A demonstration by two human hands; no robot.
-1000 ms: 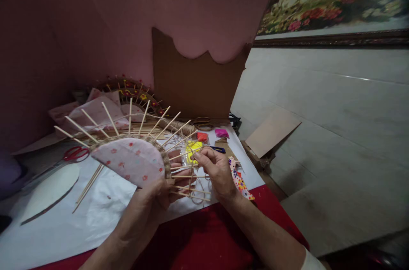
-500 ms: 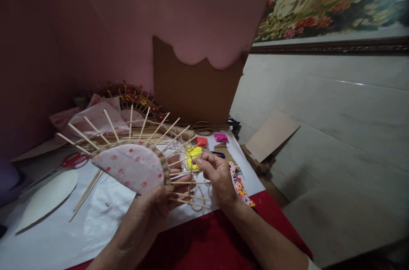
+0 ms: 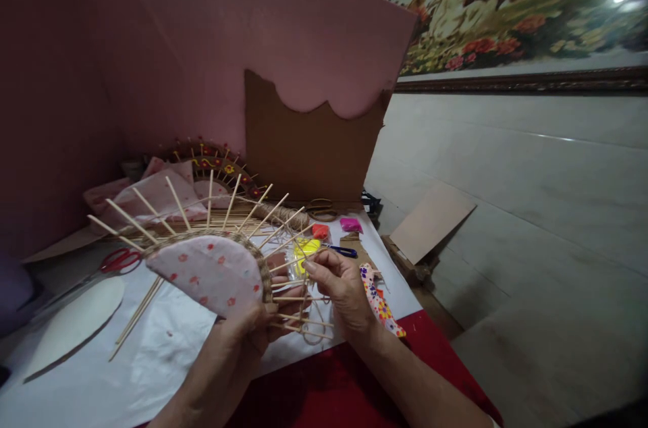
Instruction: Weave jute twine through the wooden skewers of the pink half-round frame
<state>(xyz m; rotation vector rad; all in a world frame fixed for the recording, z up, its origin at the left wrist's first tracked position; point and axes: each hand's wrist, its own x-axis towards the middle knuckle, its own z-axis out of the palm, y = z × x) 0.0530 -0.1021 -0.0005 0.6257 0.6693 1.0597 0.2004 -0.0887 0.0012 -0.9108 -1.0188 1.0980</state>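
Observation:
A half-round panel (image 3: pixel 212 273) covered in pale pink flowered cloth has thin wooden sticks (image 3: pixel 177 202) fanning out from its curved edge. Brown twine (image 3: pixel 264 273) is woven round the sticks along that curve. My left hand (image 3: pixel 248 340) grips the panel's lower right corner, thumb in front and fingers behind the sticks. My right hand (image 3: pixel 337 286) pinches the loose twine among the sticks on the right, thumb against forefinger. Some of that twine hangs in loops beneath the right hand.
Red-handled scissors (image 3: pixel 120 260) and a white oval piece (image 3: pixel 75 330) lie at left. Behind stand a decorated stick arch (image 3: pixel 223 165) and brown cardboard (image 3: pixel 308 151). A twine spool (image 3: pixel 283 215), yellow packet (image 3: pixel 306 252), blue-handled tool (image 3: pixel 343 250) and flowered cloth shape (image 3: pixel 379 300) lie on the table.
The view has tilted slightly, so everything sits a little lower. My right hand has shifted slightly with the twine still pinched; my left hand keeps its hold on the panel.

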